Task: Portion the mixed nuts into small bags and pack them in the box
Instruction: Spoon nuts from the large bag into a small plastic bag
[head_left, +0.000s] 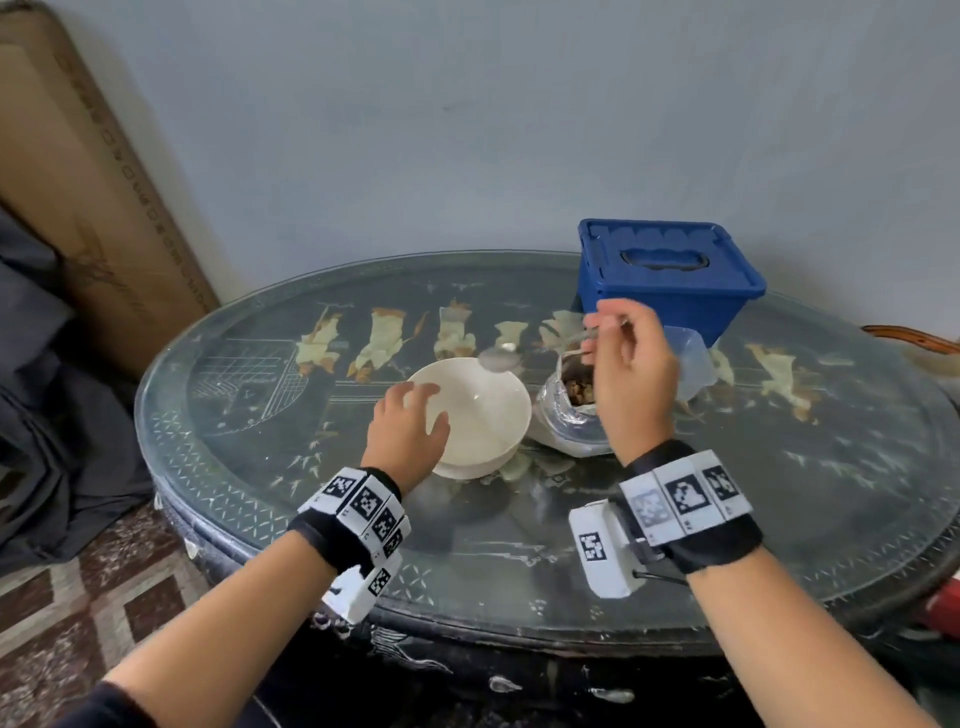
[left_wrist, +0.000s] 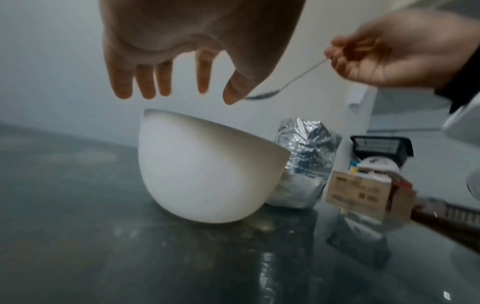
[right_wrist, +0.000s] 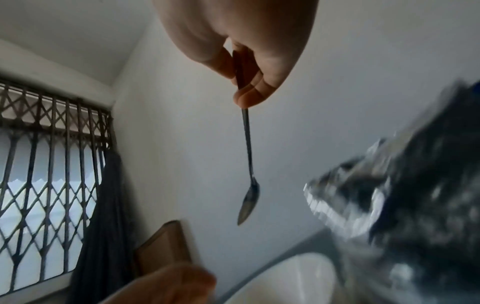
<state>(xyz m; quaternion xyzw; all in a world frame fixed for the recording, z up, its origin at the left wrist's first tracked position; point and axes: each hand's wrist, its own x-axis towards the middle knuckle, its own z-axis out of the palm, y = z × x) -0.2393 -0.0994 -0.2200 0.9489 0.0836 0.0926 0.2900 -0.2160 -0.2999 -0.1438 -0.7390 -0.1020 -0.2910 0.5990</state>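
Observation:
A white bowl (head_left: 483, 415) stands mid-table; nothing shows inside it. My left hand (head_left: 410, 421) hovers over its near-left rim with fingers spread and straight, holding nothing; in the left wrist view the left hand (left_wrist: 168, 82) hangs just above the bowl (left_wrist: 205, 170). My right hand (head_left: 628, 358) pinches the handle of a metal spoon (head_left: 498, 358), whose scoop hangs over the bowl's far rim. In the right wrist view the spoon (right_wrist: 248, 185) dangles from the fingertips (right_wrist: 246, 98). An open foil bag of mixed nuts (head_left: 576, 395) stands right of the bowl. A closed blue box (head_left: 670, 275) sits behind.
Clear small plastic bags (head_left: 685, 358) lie between the nut bag and the blue box. The oval glass-topped table (head_left: 363, 545) ends close to my forearms. A flat cardboard carton (head_left: 88, 197) leans on the wall at left, dark cloth (head_left: 47, 415) below it.

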